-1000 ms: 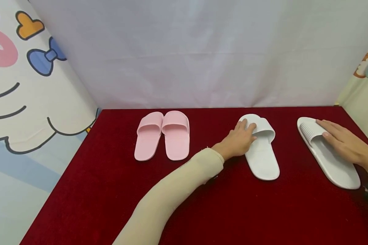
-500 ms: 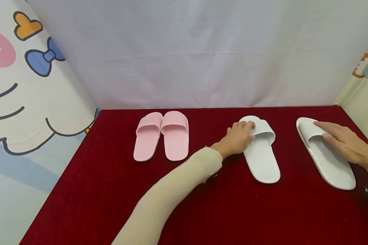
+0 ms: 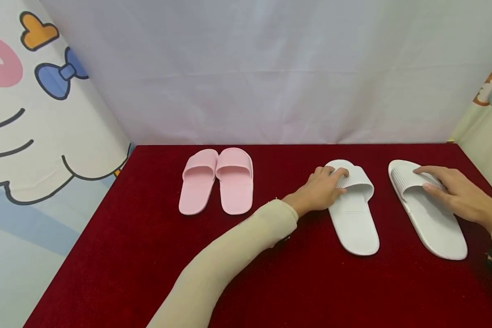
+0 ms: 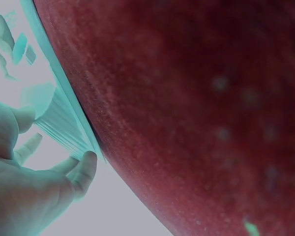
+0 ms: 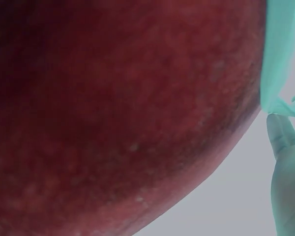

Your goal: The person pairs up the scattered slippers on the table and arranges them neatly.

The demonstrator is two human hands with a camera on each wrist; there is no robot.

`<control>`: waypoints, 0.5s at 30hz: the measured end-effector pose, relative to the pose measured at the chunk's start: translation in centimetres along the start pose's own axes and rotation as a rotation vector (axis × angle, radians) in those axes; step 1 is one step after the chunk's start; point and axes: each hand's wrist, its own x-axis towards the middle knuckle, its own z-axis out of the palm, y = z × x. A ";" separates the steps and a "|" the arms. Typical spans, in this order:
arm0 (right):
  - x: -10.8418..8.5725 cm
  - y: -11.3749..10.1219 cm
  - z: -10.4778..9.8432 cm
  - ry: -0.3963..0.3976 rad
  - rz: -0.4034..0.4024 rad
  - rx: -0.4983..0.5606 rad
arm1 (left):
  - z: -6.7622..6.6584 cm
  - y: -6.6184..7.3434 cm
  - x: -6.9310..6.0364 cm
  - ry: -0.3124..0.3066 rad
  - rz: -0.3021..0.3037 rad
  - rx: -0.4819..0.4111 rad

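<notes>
Now the ribbed L strap (image 3: 360, 176) of the smooth white L slide slipper (image 3: 354, 225) is pinched by the L hand (image 3: 317, 189), fingers bent over, thumb at rear edge. Meanwhile the matching white R slide slipper (image 3: 438, 230) is gripped at its strap by the R hand (image 3: 461, 193), thumb & index parted, other fingertips hidden. Both slippers are set toes-away on deep-red plush cloth (image 3: 279, 282), apart. Off L, a smooth pale-pink slide pair (image 3: 236, 189) is seen, toe ends touching, nr white fabric backdrop (image 3: 250, 91).
</notes>
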 end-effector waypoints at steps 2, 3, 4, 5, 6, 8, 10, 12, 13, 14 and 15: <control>0.2 -0.4 0.2 -0.001 -0.022 0.012 | 0.0 0.0 0.0 0.004 0.005 0.007; 0.2 -0.5 0.2 -0.001 -0.033 0.015 | 0.0 0.0 0.0 0.006 0.009 0.010; 0.3 -0.6 0.3 0.000 -0.042 0.014 | 0.0 0.0 0.0 0.009 0.013 0.012; 0.4 -0.7 0.4 0.002 -0.052 0.010 | 0.0 0.0 -0.1 0.011 0.016 0.012; 0.4 -0.9 0.4 0.005 -0.063 0.009 | 0.0 0.0 -0.1 0.014 0.019 0.013; 0.6 -1.1 0.5 0.005 -0.083 0.005 | 0.1 0.1 -0.1 0.017 0.026 0.017; 0.7 -1.2 0.7 0.004 -0.110 0.001 | 0.2 0.2 -0.1 0.022 0.031 0.019; 0.9 -1.4 0.8 0.005 -0.138 0.003 | 0.3 0.3 -0.2 0.027 0.036 0.017; 0.9 -1.5 0.8 0.006 -0.149 0.002 | 0.3 0.3 -0.2 0.030 0.040 0.016; 1.0 -1.5 0.9 0.006 -0.157 0.004 | 0.3 0.4 -0.2 0.031 0.041 0.014; 1.0 -1.6 0.9 0.006 -0.162 0.005 | 0.4 0.4 -0.2 0.031 0.042 0.012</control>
